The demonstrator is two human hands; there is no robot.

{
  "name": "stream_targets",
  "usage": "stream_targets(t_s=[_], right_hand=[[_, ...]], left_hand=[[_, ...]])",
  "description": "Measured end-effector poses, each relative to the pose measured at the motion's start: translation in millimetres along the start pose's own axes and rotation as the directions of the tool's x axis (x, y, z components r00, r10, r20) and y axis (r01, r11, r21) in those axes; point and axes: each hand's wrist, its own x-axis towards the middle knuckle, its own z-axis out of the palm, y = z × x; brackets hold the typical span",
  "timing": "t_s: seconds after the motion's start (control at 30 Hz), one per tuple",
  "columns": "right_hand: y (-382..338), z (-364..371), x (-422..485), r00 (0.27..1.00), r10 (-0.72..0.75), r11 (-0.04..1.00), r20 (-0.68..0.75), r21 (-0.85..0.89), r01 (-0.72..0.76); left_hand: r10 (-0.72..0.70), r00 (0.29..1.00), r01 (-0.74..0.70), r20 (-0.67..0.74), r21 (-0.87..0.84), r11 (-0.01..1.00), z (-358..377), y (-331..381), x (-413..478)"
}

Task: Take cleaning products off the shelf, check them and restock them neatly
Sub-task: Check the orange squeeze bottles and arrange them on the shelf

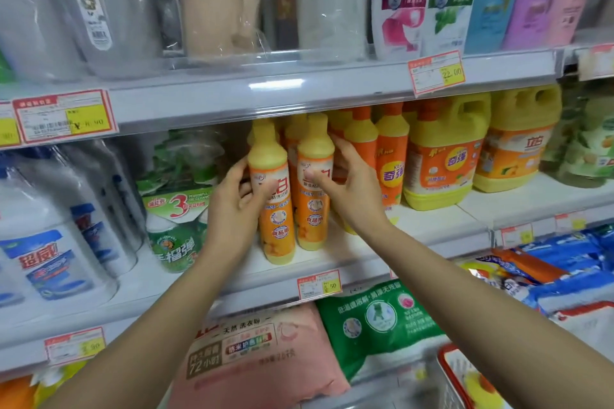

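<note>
Bottom edge, nearest: red-rimmed basket (pixel 447 372) at lower right, soft pink detergent bag (pixel 265 359) and green bag (pixel 375 319) lying on the lowest shelf. Both bare forearms reach up over them to the middle shelf (pixel 352 262).

Left hand (pixel 232 206) fingers curled around the left side of the front-left yellow-orange bottle (pixel 274 206), thumb on its label. Right hand (pixel 352 183) thumb pressed on the label of the second bottle (pixel 314 189), fingers wrapped behind it, touching the orange bottles (pixel 388 156) at its right. Both bottles upright at the shelf front, bases on the shelf, just beside each other. Slim hard plastic, round shoulders, glossy labels.

Left of the hands: green wrapped 3-pack (pixel 176 206), then white jugs (pixel 50 242). Right: big yellow handled jugs (pixel 442 149).

More slim bottles stand behind the two held. Upper shelf: clear-wrapped pitchers (pixel 212 0), shampoo bottles (pixel 402 0). Price tag (pixel 319 285) on the rail below the bottles.
</note>
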Motion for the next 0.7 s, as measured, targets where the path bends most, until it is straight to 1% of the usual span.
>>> stream_targets(t_s=[0.07, 0.1, 0.17, 0.27, 0.33, 0.4, 0.47, 0.53, 0.6, 0.7], right_hand=[[4, 6, 4, 1.000, 0.008, 1.000, -0.013, -0.013, -0.009], [6, 10, 5, 1.000, 0.008, 1.000, -0.012, -0.009, -0.008], [7, 15, 5, 1.000, 0.002, 1.000, 0.007, 0.006, -0.002], [13, 18, -1, 0.999, 0.000, 1.000, 0.032, 0.026, -0.001], [22, 18, -10, 0.998, 0.014, 1.000, 0.054, 0.024, -0.015], [33, 20, -23, 0.991, 0.077, 0.997, 0.107, -0.029, -0.075], [43, 23, -33, 0.979, 0.145, 0.986, 0.140, -0.100, -0.132], [49, 26, -39, 0.974, 0.181, 0.978, 0.137, -0.125, -0.164], [50, 26, -39, 0.976, 0.181, 0.977, 0.124, -0.134, -0.164], [51, 28, -35, 0.979, 0.170, 0.977, 0.111, -0.152, -0.153]], left_hand=[[0.007, 1.000, -0.005, -0.028, 0.077, 0.997, 7, -5, 6], [0.021, 0.999, -0.014, -0.047, 0.143, 0.990, 10, -9, 9], [0.056, 0.996, -0.035, -0.066, 0.282, 0.959, 13, -17, 10], [0.081, 0.994, -0.045, -0.073, 0.398, 0.916, 13, -26, 1], [0.048, 0.998, -0.024, -0.038, 0.470, 0.882, 15, -29, -17], [-0.027, 1.000, 0.021, 0.004, 0.534, 0.845, 18, -39, -36], [-0.112, 0.994, 0.091, 0.003, 0.567, 0.819, 21, -50, -49], [-0.142, 0.990, 0.130, -0.022, 0.557, 0.820, 22, -62, -52], [-0.160, 0.986, 0.158, -0.044, 0.537, 0.828, 26, -65, -47], [-0.164, 0.986, 0.161, -0.041, 0.530, 0.833, 30, -67, -40]])
